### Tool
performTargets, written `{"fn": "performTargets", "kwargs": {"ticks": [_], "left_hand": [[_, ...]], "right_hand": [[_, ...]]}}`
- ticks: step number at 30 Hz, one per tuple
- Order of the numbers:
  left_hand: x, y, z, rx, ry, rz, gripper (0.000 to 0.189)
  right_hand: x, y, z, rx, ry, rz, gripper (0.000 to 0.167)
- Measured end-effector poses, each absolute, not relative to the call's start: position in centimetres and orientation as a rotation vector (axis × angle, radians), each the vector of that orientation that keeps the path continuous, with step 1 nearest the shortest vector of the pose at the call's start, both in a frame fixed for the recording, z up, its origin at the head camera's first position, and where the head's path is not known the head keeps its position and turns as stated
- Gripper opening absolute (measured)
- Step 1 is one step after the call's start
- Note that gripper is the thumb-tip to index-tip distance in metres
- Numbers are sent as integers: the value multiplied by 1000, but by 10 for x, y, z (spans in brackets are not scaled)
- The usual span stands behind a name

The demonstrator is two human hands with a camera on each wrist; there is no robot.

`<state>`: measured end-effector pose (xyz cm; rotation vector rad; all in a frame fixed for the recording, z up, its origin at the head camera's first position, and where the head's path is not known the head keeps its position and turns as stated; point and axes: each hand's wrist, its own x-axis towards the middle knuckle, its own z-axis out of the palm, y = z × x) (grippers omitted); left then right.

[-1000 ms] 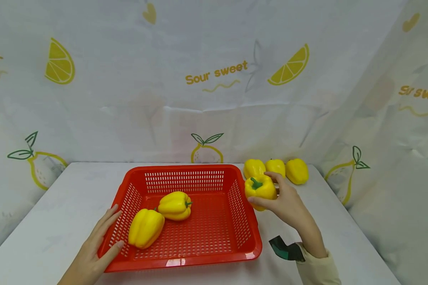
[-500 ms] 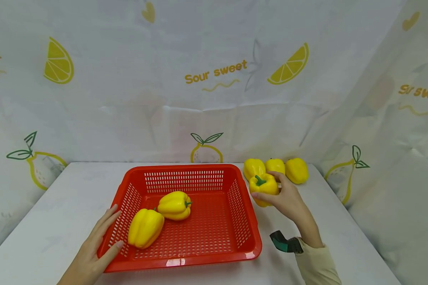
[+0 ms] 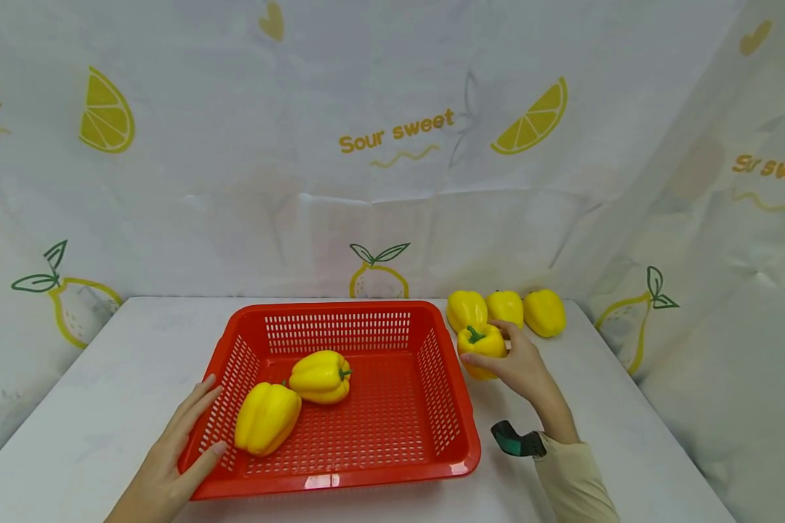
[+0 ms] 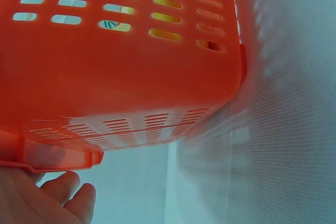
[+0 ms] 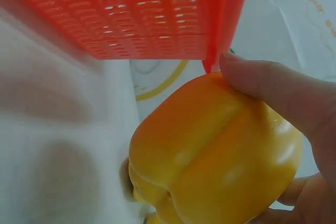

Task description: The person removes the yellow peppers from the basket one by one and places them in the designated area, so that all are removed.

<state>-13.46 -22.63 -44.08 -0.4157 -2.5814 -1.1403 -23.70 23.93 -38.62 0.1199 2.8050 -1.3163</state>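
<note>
My right hand (image 3: 518, 363) grips a yellow bell pepper (image 3: 481, 350) with a green stem, thumb on the near side and fingers behind. It is just right of the red plastic basket (image 3: 366, 479). In the right wrist view the bell pepper (image 5: 210, 150) fills the middle, above the table surface. My left hand (image 3: 176, 450) rests along the basket's left rim, fingers straight and thumb spread over the near-left corner. The left wrist view shows these fingers (image 4: 79, 203) under the rim, outside the slotted wall (image 4: 126, 72). Two yellow bell peppers (image 3: 268, 419) (image 3: 321, 378) lie inside the basket's left half.
Beyond the right hand, three more yellow bell peppers (image 3: 466, 311) (image 3: 506, 308) (image 3: 545, 314) stand in a row at the back right of the white table (image 3: 602, 407). A white cloth (image 3: 392, 211) with lemon prints hangs behind. A dark strap (image 3: 518, 440) sits at the right cuff.
My right hand has drawn the bell pepper slightly right, away from the basket's rim, then lowered it a little. The left hand and basket have stayed put.
</note>
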Motion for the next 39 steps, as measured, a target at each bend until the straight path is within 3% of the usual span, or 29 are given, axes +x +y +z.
{"fn": "performTargets", "kwargs": {"ticks": [27,39], "left_hand": [[-134,-226,-441,-438,-2557,-1161,68],[-132,-223,-438,-398,-2591,-1154,66]], "right_hand": [[-252,248,-415,271,2751,-1234,103],[-255,254,-420,228,2751,-1207,96]]}}
